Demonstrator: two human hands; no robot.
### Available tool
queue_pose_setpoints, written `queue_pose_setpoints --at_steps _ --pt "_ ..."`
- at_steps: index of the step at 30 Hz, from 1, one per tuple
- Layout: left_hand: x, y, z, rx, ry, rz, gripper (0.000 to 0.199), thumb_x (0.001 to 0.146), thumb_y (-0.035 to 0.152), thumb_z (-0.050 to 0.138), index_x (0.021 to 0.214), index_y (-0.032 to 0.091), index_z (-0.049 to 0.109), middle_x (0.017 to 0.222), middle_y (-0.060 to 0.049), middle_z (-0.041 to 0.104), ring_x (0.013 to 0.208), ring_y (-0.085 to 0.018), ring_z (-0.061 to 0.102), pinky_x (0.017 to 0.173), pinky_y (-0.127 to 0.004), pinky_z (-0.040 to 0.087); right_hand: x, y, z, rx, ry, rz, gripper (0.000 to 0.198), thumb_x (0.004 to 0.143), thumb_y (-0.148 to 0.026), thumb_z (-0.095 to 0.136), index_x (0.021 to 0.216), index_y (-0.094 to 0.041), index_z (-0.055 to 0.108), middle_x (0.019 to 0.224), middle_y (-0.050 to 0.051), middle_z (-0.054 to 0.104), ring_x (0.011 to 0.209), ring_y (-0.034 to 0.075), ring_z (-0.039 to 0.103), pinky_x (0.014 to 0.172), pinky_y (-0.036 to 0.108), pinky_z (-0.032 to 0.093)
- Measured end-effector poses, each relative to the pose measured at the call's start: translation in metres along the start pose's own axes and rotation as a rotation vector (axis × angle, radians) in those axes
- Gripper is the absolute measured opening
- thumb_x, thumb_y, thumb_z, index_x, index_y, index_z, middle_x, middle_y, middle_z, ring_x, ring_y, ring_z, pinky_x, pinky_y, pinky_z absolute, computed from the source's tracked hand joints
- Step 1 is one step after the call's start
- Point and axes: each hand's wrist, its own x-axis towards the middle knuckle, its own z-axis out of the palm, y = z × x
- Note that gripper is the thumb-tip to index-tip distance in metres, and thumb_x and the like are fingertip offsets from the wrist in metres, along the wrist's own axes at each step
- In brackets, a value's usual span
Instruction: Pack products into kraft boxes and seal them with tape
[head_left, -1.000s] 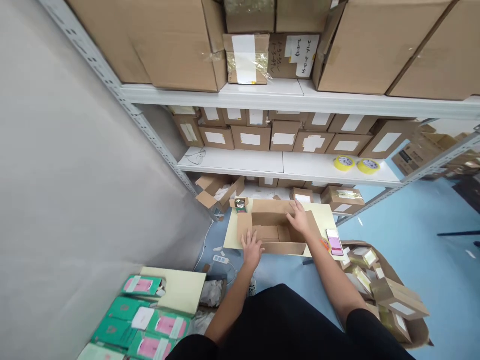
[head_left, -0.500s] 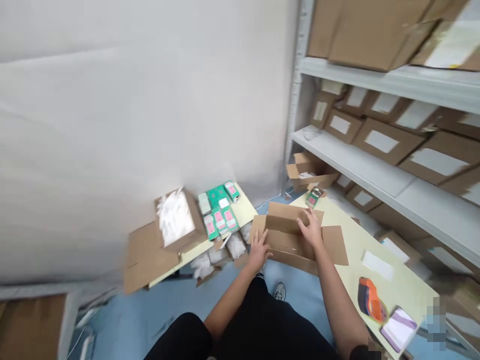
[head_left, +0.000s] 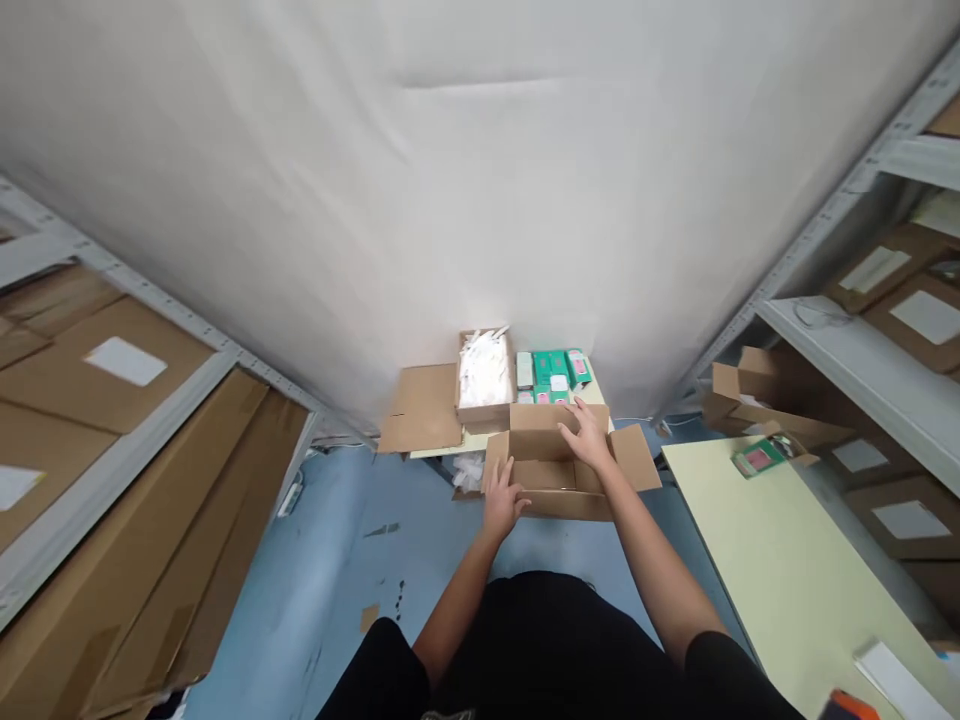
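An open cardboard box point(head_left: 562, 503) with its flaps folded out is held in front of me, above the blue floor. Its inside shows bare cardboard. My left hand point(head_left: 502, 500) grips its left front corner, fingers spread over the left flap. At the right end, my right hand point(head_left: 589, 440) holds the wall, thumb and fingers reaching over toward the back flap. Just behind the box, green-and-pink packages point(head_left: 551, 370) lie on a table, beside a carton point(head_left: 487, 412) full of white strip-like pieces point(head_left: 484, 370).
A flattened cardboard piece point(head_left: 424, 405) lies left of the carton. At right, a pale yellow table point(head_left: 780, 560) carries a green package point(head_left: 761, 455) and an orange item point(head_left: 851, 705) at its near edge. Shelves with cartons point(head_left: 150, 560) flank both sides; a white wall point(head_left: 480, 200) stands behind.
My view has swung left, away from the right-hand table. The box has come with my hands and is now before the table with the green packages. Both hands keep their hold.
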Motion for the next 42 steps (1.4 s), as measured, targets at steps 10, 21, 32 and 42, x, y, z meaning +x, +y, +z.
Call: queue_pose_setpoints --at_steps 10,21,32,42 --pt "-0.042 -0.137 -0.06 -0.058 -0.012 -0.118 0.009 0.082 0.024 0.084 0.09 0.023 0.079 0.17 -0.006 0.039 0.161 -0.04 0.021 0.125 -0.065 0.03 0.062 -0.079 0.154 -0.074 -0.185 -0.036 0.054 0.091 -0.04 0.066 0.141 -0.02 0.064 0.164 0.017 0.045 0.153 0.032 0.043 0.124 0.05 0.039" --pt "-0.009 -0.175 -0.069 -0.097 -0.031 -0.083 0.009 0.082 0.023 0.083 0.091 0.024 0.08 0.171 -0.004 0.037 0.163 -0.041 0.014 0.127 -0.068 0.022 0.142 -0.074 0.215 -0.244 -0.147 0.163 0.05 0.085 -0.031 0.065 0.133 -0.016 0.07 0.137 0.016 0.071 0.129 0.032 0.066 0.115 0.044 0.048" --pt "-0.009 -0.168 -0.059 -0.06 0.001 -0.171 0.004 0.087 0.029 0.078 0.09 0.026 0.078 0.169 -0.004 0.041 0.162 -0.039 0.018 0.129 -0.068 0.019 0.224 -0.066 0.256 -0.576 -0.508 0.478 0.06 0.076 -0.039 0.088 0.123 -0.004 0.073 0.12 0.027 0.075 0.11 0.032 0.074 0.091 0.035 0.058" --pt "-0.012 -0.169 -0.06 -0.038 -0.006 -0.174 0.009 0.085 0.028 0.082 0.093 0.026 0.08 0.169 -0.003 0.041 0.162 -0.04 0.019 0.129 -0.067 0.02 0.211 -0.087 0.233 -0.554 -0.367 0.391 0.037 0.086 -0.009 0.064 0.121 -0.009 0.077 0.119 0.027 0.076 0.113 0.033 0.074 0.094 0.037 0.056"
